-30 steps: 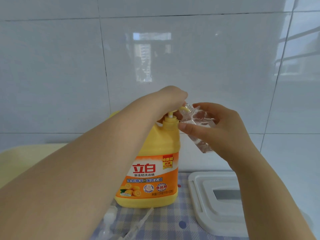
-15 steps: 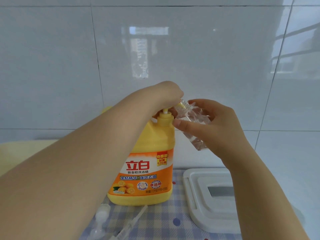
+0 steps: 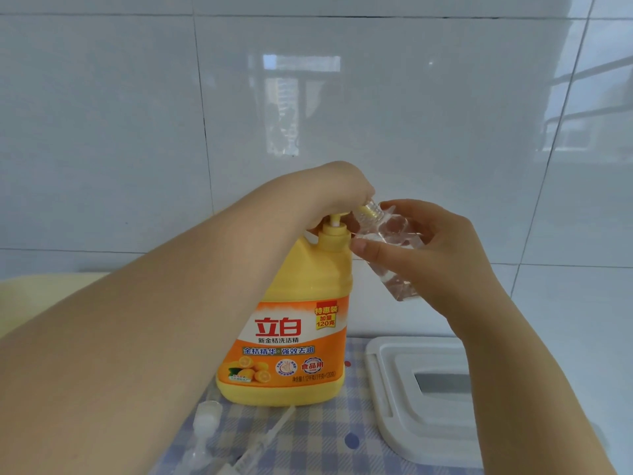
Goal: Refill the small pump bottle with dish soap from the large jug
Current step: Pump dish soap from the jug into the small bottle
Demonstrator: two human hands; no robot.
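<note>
A large yellow dish soap jug (image 3: 291, 341) with an orange label stands upright on the checked cloth. My left hand (image 3: 337, 190) lies on top of the jug's pump head, fingers curled over it, and hides the nozzle. A small clear bottle (image 3: 394, 248) is tilted with its open threaded neck (image 3: 370, 212) up against the hidden nozzle; my right hand (image 3: 431, 255) grips its body. The small bottle's own pump top (image 3: 205, 416) with its dip tube lies on the cloth in front of the jug.
A white plastic lid or tray (image 3: 421, 406) lies on the cloth at the right. A pale yellow surface (image 3: 30, 293) sits at the left. The white tiled wall (image 3: 342, 97) stands close behind the jug.
My hands stay on the pump head and the small bottle. The view has shifted slightly; the jug's pump stem now shows a bit more above the collar.
</note>
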